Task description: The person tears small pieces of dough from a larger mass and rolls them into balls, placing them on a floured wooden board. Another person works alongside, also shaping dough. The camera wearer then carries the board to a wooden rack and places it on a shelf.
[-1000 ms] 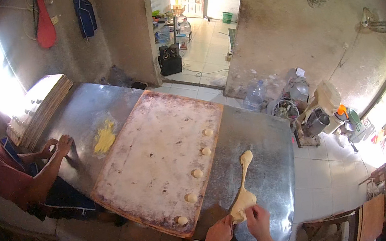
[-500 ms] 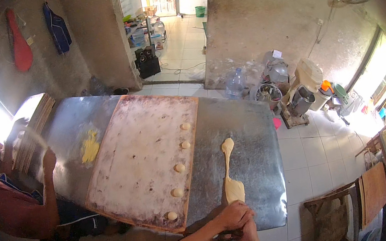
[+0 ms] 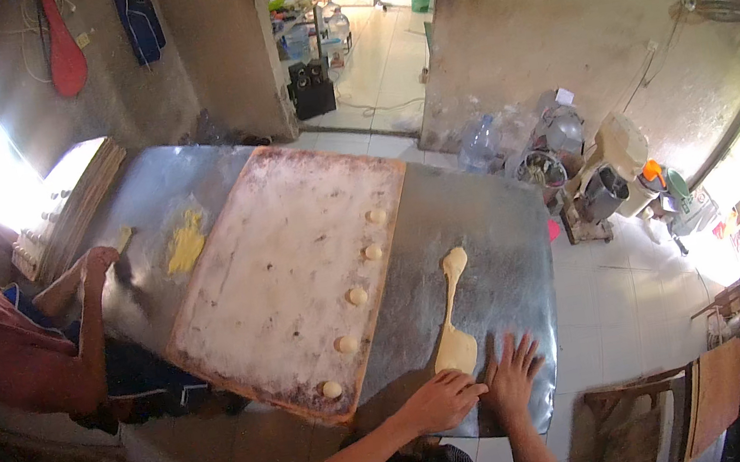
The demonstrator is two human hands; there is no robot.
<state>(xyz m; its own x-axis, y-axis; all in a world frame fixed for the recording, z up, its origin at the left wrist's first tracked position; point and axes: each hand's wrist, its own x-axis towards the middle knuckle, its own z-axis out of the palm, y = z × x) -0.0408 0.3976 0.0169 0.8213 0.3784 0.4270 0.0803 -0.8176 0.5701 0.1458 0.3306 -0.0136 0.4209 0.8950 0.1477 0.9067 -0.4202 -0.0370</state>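
So the main lump of dough [image 3: 456, 353] is sitting out on the bare metal tabletop [image 3: 497, 240], to the right of the big pale board [image 3: 261, 277], and it's narrowing into a thin neck with a small knob at the far end. I'm guessing it's lying lengthwise like that so the fat end is facing the person.

The left grip [image 3: 441, 403] is resting right over the near end of it, fingers curling inward. Can't tell if it's actually pinching any dough, since the knuckles are hiding the underside. The right grip [image 3: 512, 381] is lying palm-down just beside it, fingers spreading wide and not closing on anything I'm able to see. Whether a bit of dough is hiding under that palm, no idea. The flat pose is probably about pressing or bracing.

Five small dough balls [image 3: 357, 297] are sitting in a slightly wonky line along the board's right side, likely because that side is closest to the lump, and the gaps are probably keeping them from sticking together. Over on the left, a co-worker [image 3: 26, 353] is working near a yellow smear [image 3: 186, 243] on the metal.
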